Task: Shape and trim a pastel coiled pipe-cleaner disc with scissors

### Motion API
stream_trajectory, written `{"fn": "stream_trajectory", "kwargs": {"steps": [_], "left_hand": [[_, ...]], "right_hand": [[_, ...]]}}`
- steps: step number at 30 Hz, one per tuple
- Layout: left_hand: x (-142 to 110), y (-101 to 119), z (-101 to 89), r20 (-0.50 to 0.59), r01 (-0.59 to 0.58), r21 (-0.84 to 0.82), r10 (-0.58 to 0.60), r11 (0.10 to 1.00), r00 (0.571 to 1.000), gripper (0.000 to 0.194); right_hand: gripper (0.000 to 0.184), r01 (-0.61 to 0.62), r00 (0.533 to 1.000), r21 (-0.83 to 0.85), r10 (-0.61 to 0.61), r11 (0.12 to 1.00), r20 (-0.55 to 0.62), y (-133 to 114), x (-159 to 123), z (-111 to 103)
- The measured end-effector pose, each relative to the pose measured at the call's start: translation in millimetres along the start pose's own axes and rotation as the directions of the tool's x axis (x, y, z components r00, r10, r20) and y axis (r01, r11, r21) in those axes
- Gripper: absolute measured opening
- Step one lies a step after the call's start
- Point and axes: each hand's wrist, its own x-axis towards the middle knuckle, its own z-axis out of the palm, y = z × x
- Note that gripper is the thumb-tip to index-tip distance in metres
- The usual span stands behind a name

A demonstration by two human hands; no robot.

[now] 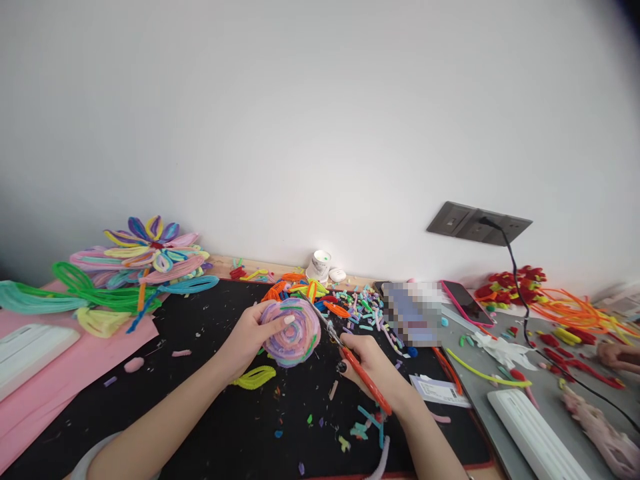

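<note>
A round, coiled disc of pastel pipe cleaners (297,343), mostly pink and lilac with green bits, is pinched at its left edge in my left hand (247,337). My thumb lies across its face. My right hand (367,370) grips red-orange-handled pliers (367,383), whose metal jaws point up and left, close to the disc's right edge. Whether the jaws touch it I cannot tell. Under the disc, to the lower left, lies a yellow-green pipe-cleaner leaf (256,378). Orange and yellow pipe-cleaner pieces (305,288) sit behind it.
Pipe-cleaner flowers (155,250) lie at left on pink paper (120,347). Clippings (367,303) litter the black mat (200,413). A small paper cup (320,265) stands by the wall. At right are a pink-edged phone (466,301), a black cord (525,313) and another person's hand (617,358).
</note>
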Motion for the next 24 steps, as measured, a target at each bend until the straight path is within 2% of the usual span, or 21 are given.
{"fn": "stream_trajectory", "kwargs": {"steps": [3, 11, 18, 24], "left_hand": [[2, 0, -1.5, 0.010, 0.009, -0.019, -0.009, 1.000, 1.000, 0.031], [1, 4, -3.1, 0.079, 0.074, -0.038, -0.071, 0.997, 0.994, 0.027], [1, 9, -3.7, 0.075, 0.098, -0.026, -0.096, 0.995, 0.993, 0.029], [2, 11, -6.7, 0.066, 0.093, -0.001, -0.093, 0.996, 0.994, 0.032]], "right_hand": [[0.032, 0.025, 1.000, 0.007, -0.025, 1.000, 0.013, -3, -2, -4], [0.034, -0.005, 1.000, -0.035, 0.006, 0.999, 0.029, -6, -3, -5], [0.032, -0.049, 0.998, -0.018, 0.049, 0.999, 0.046, 3, -1, -5], [0.036, -0.024, 0.999, -0.046, 0.026, 0.999, 0.039, -10, -4, -10]]}}
